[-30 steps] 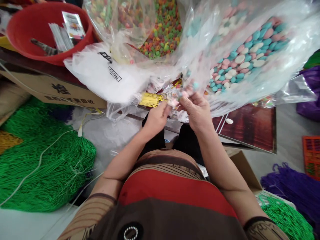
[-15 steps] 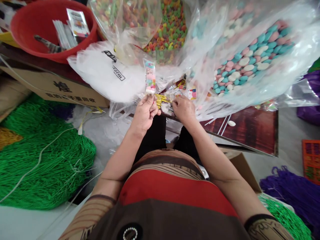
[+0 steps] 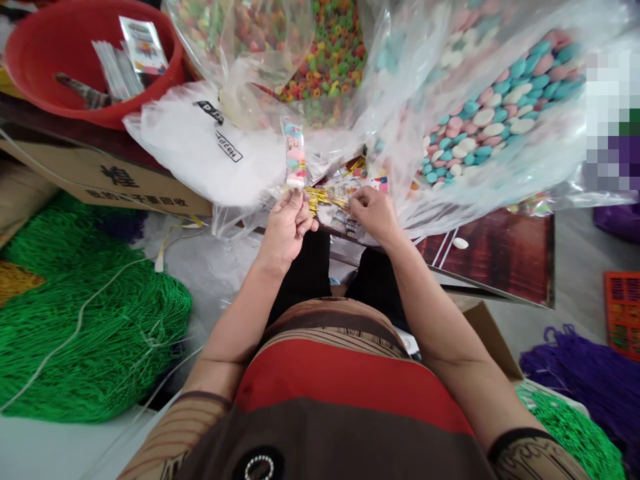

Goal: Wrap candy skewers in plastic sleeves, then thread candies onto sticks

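Observation:
Between thumb and fingers, my left hand (image 3: 286,227) pinches the lower end of a small printed candy packet (image 3: 295,155), which stands upright above it. Pink, blue and white show through the packet. Gold twist ties (image 3: 320,198) lie on the table just right of that hand. My right hand (image 3: 375,212) is closed at the right end of the ties, its fingertips bent together; whatever they hold is hidden. Printed clear wrappers (image 3: 345,223) lie under and beside its fingers. A white printed card (image 3: 379,183) is just behind it.
A white plastic bag (image 3: 200,160) lies left of the packet. Behind are bags of ring candies (image 3: 333,60) and pastel candies (image 3: 470,143). A red basin (image 3: 95,113) stands back left. Green netting (image 3: 100,333) is piled left; one white candy (image 3: 461,243) lies on the table at right.
My right hand has shifted slightly to the right along the twist ties. My left hand keeps hold of the upright packet. The whole view has shifted a little.

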Available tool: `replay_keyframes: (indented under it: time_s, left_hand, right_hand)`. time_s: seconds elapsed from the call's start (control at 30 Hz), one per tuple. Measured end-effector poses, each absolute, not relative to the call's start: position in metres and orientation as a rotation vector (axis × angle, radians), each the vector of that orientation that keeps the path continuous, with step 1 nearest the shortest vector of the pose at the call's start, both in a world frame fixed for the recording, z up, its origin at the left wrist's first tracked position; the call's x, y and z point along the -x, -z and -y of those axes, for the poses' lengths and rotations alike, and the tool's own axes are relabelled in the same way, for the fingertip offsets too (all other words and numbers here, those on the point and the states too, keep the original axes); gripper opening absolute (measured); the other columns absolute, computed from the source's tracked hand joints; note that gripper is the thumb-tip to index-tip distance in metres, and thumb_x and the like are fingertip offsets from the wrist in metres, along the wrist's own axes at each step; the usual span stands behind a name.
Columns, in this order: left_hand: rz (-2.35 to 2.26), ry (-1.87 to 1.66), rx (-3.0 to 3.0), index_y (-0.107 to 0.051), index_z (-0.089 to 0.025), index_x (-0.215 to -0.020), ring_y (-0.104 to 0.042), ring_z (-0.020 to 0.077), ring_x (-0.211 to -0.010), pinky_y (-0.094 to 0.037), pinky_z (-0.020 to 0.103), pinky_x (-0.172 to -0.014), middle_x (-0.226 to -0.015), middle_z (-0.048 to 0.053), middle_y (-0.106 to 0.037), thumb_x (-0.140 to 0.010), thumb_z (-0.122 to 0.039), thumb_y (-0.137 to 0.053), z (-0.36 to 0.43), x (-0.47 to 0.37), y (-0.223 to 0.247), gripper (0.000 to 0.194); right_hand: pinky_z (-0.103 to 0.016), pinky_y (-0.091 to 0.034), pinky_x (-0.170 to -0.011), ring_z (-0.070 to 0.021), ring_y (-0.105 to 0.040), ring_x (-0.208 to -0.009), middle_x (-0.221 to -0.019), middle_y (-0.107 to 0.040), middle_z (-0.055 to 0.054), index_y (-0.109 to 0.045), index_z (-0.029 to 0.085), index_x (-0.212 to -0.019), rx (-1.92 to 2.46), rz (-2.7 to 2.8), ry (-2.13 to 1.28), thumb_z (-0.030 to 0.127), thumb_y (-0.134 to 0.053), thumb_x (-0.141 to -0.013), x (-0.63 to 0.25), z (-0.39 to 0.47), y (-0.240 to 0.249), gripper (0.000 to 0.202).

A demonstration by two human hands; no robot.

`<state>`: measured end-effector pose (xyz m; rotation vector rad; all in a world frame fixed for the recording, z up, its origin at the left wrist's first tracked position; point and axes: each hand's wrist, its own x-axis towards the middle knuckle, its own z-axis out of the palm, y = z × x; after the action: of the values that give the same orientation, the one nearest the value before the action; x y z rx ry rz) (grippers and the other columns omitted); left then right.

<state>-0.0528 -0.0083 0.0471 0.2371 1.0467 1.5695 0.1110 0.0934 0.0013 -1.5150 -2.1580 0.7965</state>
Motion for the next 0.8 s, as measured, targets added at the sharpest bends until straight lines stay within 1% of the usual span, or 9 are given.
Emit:
replay_keyframes:
  time_s: [0.07, 0.13, 0.2, 0.27, 0.37, 0.47, 0.53, 0.67, 0.8]
  left_hand:
    - [-1.043, -1.573, -0.231, -0.057, -0.020, -0.074, -0.027, 0.0031, -0.034, -0.043, 0.018, -0.048, -0.046, -0.013, -0.028, -0.098, -0.040, -0.069, 0.008, 0.052, -0.048, 0.033]
    - [-1.057, -1.567, -0.219, -0.056, -0.020, -0.074, -0.027, 0.0030, -0.034, -0.043, 0.018, -0.048, -0.046, -0.013, -0.028, -0.097, -0.042, -0.070, 0.008, 0.050, -0.049, 0.034]
    - [-1.074, -1.556, -0.209, -0.056, -0.020, -0.074, -0.027, 0.0029, -0.034, -0.043, 0.018, -0.048, -0.046, -0.013, -0.028, -0.096, -0.043, -0.071, 0.008, 0.049, -0.049, 0.035]
    - [-1.081, -1.554, -0.225, -0.055, -0.020, -0.074, -0.027, 0.0029, -0.034, -0.043, 0.018, -0.048, -0.046, -0.013, -0.028, -0.096, -0.044, -0.070, 0.009, 0.049, -0.049, 0.036]
    - [-1.105, -1.561, -0.261, -0.055, -0.021, -0.074, -0.027, 0.0030, -0.035, -0.043, 0.017, -0.048, -0.046, -0.013, -0.028, -0.098, -0.044, -0.068, 0.011, 0.053, -0.047, 0.036]
    - [-1.128, -1.564, -0.253, -0.054, -0.021, -0.075, -0.027, 0.0031, -0.035, -0.042, 0.017, -0.048, -0.046, -0.013, -0.028, -0.099, -0.042, -0.067, 0.012, 0.056, -0.045, 0.035]
    - [-1.121, -1.564, -0.239, -0.054, -0.021, -0.074, -0.027, 0.0032, -0.035, -0.042, 0.018, -0.048, -0.046, -0.013, -0.028, -0.098, -0.041, -0.068, 0.012, 0.056, -0.045, 0.034]
    - [-1.107, -1.556, -0.241, -0.055, -0.020, -0.074, -0.027, 0.0030, -0.034, -0.042, 0.018, -0.048, -0.046, -0.013, -0.028, -0.098, -0.041, -0.068, 0.012, 0.053, -0.045, 0.035]
    - [-1.089, -1.548, -0.246, -0.055, -0.020, -0.073, -0.027, 0.0028, -0.035, -0.042, 0.017, -0.048, -0.046, -0.013, -0.029, -0.098, -0.041, -0.069, 0.012, 0.051, -0.043, 0.035]
  right_hand:
    - [-0.035, -0.048, -0.079, -0.0240, -0.066, -0.088, -0.096, -0.075, -0.009, -0.074, 0.019, -0.094, 1.521, 2.313, -0.702, 0.024, -0.059, -0.088, -0.107, -0.086, -0.005, 0.017]
    - [-0.035, -0.047, -0.077, -0.0260, -0.065, -0.093, -0.110, -0.074, -0.013, -0.075, 0.019, -0.099, 1.580, 2.430, -0.580, 0.027, -0.059, -0.091, -0.100, -0.080, -0.009, 0.020]
    - [-0.036, -0.045, -0.076, -0.0270, -0.066, -0.094, -0.115, -0.073, -0.015, -0.075, 0.019, -0.102, 1.661, 2.450, -0.478, 0.026, -0.053, -0.095, -0.094, -0.076, -0.010, 0.024]
    - [-0.036, -0.046, -0.077, -0.0273, -0.066, -0.094, -0.111, -0.074, -0.015, -0.074, 0.018, -0.098, 1.667, 2.423, -0.476, 0.022, -0.050, -0.096, -0.092, -0.078, -0.007, 0.025]
    - [-0.035, -0.049, -0.079, -0.0249, -0.068, -0.088, -0.092, -0.076, -0.010, -0.072, 0.019, -0.083, 1.554, 2.296, -0.683, 0.022, -0.055, -0.090, -0.099, -0.089, 0.001, 0.018]
    - [-0.033, -0.050, -0.072, -0.0199, -0.066, -0.070, -0.070, -0.070, -0.002, -0.068, 0.020, -0.075, 1.484, 2.075, -0.961, 0.027, -0.058, -0.085, -0.111, -0.098, 0.008, 0.015]
    - [-0.031, -0.050, -0.065, -0.0179, -0.063, -0.061, -0.062, -0.067, 0.001, -0.066, 0.021, -0.073, 1.487, 1.967, -1.068, 0.029, -0.060, -0.083, -0.116, -0.100, 0.008, 0.015]
    - [-0.030, -0.050, -0.058, -0.0159, -0.060, -0.054, -0.060, -0.066, 0.001, -0.062, 0.022, -0.072, 1.471, 1.789, -1.158, 0.030, -0.062, -0.080, -0.115, -0.096, 0.003, 0.012]
    - [-0.030, -0.051, -0.054, -0.0153, -0.060, -0.053, -0.065, -0.069, 0.000, -0.061, 0.022, -0.078, 1.442, 1.652, -1.247, 0.028, -0.062, -0.080, -0.109, -0.092, 0.002, 0.007]
